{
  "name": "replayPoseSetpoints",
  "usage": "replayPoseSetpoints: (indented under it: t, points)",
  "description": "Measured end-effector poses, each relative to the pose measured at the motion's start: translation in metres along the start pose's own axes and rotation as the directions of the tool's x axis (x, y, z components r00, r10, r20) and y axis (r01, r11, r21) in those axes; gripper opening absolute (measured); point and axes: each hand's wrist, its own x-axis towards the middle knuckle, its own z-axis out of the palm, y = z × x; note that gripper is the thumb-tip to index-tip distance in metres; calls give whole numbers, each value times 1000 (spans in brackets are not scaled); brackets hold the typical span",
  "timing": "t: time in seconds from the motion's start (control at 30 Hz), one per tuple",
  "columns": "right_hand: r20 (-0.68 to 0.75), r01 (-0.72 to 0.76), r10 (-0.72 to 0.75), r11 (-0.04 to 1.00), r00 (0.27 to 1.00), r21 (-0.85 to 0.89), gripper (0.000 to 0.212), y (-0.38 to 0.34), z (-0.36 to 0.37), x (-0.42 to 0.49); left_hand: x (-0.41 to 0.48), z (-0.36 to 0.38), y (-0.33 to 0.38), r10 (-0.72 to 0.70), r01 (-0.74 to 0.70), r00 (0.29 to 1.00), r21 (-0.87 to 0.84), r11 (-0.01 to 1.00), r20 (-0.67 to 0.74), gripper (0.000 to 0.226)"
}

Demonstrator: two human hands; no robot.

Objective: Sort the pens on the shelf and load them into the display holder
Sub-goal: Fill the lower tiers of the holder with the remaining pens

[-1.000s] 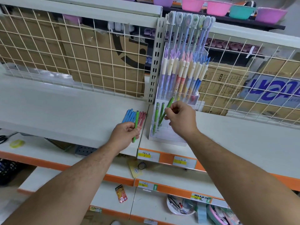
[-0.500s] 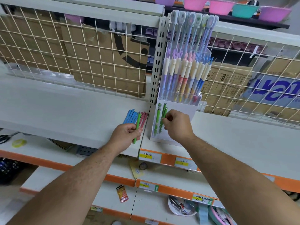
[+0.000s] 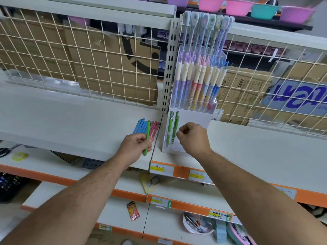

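Green pen [image 3: 148,129] gripped in left hand [image 3: 135,147], right hand [image 3: 192,137] nearby.

Shop shelving in white metal, trimmed with orange edge strips [image 3: 309,197], fills the frame. Cream wire grid panels [image 3: 79,59] back the white shelf [image 3: 70,121], with brown cardboard boxes [image 3: 109,68] stacked behind them, one at right printed in blue. A slotted upright post [image 3: 168,68] divides the two bays. Pink, purple and teal plastic bowls [image 3: 237,7] line the top tier. Yellow price labels [image 3: 157,168] mark the shelf fronts. On a lower shelf at left lie scissors [image 3: 7,150] and a roll of yellow tape [image 3: 20,155], above a black basket [image 3: 10,186]. The light is even and soft.
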Motion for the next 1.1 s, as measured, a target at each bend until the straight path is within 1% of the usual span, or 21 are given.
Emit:
replayPoseSetpoints:
  t: [0.07, 0.13, 0.2, 0.3, 0.43, 0.5, 0.53, 0.63, 0.7, 0.73, 0.83, 0.93, 1.0, 1.1]
  points:
    - [-20, 25, -25, 999, 999, 24, 7, 1, -3, -9, -6, 3, 2, 40, -39, 999, 17, 999, -16, 13]
    - [46, 53, -58, 993, 997, 104, 13, -1, -5, -18, -15, 9, 3, 103, -103, 995, 58, 993, 11, 13]
    - [145, 74, -106, 975, 984, 209, 12, -4, -4, -28, -24, 19, 6, 169, -174, 984, 107, 979, 54, 13]
    - [192, 101, -164, 948, 968, 301, 10, -9, -2, -36, -30, 31, 13, 226, -239, 970, 165, 957, 91, 14]
    - [185, 137, -201, 941, 962, 309, 16, -12, -4, -39, -34, 39, 21, 254, -270, 962, 214, 939, 98, 15]
    - [182, 156, -214, 944, 960, 290, 18, -13, -9, -39, -33, 37, 24, 264, -288, 956, 238, 927, 127, 17]
    - [162, 158, -212, 943, 964, 294, 19, -14, -12, -38, -32, 35, 25, 264, -295, 954, 276, 915, 146, 15]
    - [13, 123, -135, 932, 991, 342, 20, -16, -27, -26, -23, 21, 23, 213, -258, 966, 473, 843, 146, 3]
    - [-81, 98, -75, 936, 994, 339, 20, -16, -36, -16, -17, 8, 17, 152, -193, 981, 618, 762, 119, 5]
    - [-105, 92, -61, 941, 993, 326, 21, -14, -39, -12, -15, 3, 14, 119, -158, 987, 681, 715, 104, 8]
    - [-110, 96, -68, 958, 992, 269, 21, -11, -37, -5, -12, -4, 6, 65, -94, 996, 781, 618, 68, 17]
    - [-94, 105, -86, 968, 992, 227, 18, -11, -28, -2, -11, -1, 5, 68, -105, 994, 831, 546, 81, 22]
    - [-87, 111, -94, 970, 992, 216, 20, -12, -24, -1, -11, 1, 7, 70, -109, 994, 850, 516, 85, 21]
    - [-61, 115, -107, 980, 992, 159, 20, -13, -17, -2, -10, 0, 8, 55, -109, 994, 859, 501, 94, 22]
